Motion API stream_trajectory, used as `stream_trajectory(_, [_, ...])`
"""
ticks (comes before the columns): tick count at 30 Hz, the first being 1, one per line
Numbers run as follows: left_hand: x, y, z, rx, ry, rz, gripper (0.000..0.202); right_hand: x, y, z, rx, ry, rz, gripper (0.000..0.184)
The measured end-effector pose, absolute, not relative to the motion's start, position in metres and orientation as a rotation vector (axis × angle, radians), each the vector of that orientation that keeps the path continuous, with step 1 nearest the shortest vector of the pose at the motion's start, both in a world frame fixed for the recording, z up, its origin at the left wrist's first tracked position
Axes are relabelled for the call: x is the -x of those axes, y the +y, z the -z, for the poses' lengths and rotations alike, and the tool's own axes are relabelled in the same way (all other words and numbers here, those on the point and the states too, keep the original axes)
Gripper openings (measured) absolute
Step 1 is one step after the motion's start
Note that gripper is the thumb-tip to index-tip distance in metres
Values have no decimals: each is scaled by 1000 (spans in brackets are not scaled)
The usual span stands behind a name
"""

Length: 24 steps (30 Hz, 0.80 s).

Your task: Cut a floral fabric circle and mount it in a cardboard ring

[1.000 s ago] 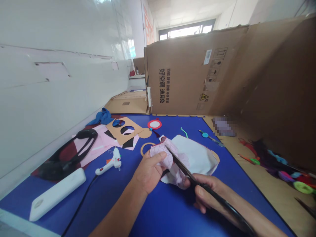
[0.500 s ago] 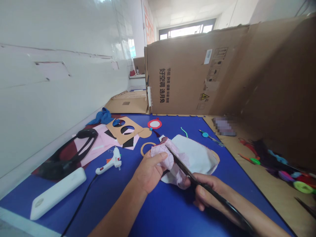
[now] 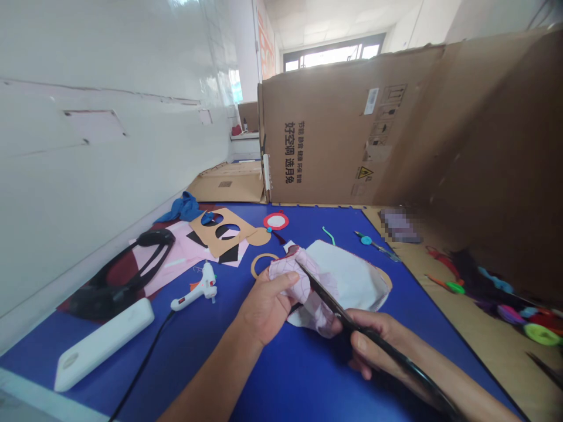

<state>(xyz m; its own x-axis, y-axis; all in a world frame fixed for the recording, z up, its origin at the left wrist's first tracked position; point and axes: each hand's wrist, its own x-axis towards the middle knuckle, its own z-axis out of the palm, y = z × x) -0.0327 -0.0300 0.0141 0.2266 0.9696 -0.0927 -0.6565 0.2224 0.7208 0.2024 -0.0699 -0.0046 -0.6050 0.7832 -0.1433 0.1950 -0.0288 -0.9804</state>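
Note:
Between thumb and fingers, my left hand [image 3: 266, 305] pinches a pale pink fabric [image 3: 292, 280] with a fine line pattern and a dark red edge. My right hand [image 3: 367, 337] is closed around black scissors [image 3: 334, 305], whose blades point up and left and meet the fabric near its top edge. Part of the fabric hangs down between the two hands. Behind it lies a larger white piece with a stitched-looking edge [image 3: 349, 275], partly hidden by the pink fabric and the scissors. A tan ring [image 3: 255, 266] lies just beyond my left hand.
At left are a white glue gun [image 3: 197, 290] with its cord, a long white block [image 3: 103, 343] and black headphones [image 3: 118, 275]. Tan cutouts [image 3: 220, 228] and a red-rimmed white disc [image 3: 276, 221] lie further back. A compass [image 3: 376, 245] is at right, before a large cardboard box [image 3: 325, 135].
My right hand has shifted very slightly, with the scissors still at the same part of the fabric. My left hand and the fabric stay almost in place.

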Motion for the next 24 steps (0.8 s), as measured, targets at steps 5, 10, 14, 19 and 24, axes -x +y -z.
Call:
stream_trajectory(5, [32, -31, -15, -629, 604, -1222, 36, -201, -71, 2, 1001, -1777, -1692, 78])
stream_trajectory(10, [32, -31, -16, -620, 619, -1232, 39, -200, -70, 2, 1004, -1767, -1685, 78])
stream_trajectory(14, [33, -30, -15, -638, 622, -1224, 37, -202, -70, 9, 983, -1778, -1661, 71])
stream_trajectory(19, [33, -30, -13, -643, 614, -1213, 34, -204, -70, 14, 959, -1784, -1657, 62])
stream_trajectory(24, [32, -31, -13, -664, 594, -1184, 26, -206, -67, 22, 948, -1777, -1661, 56])
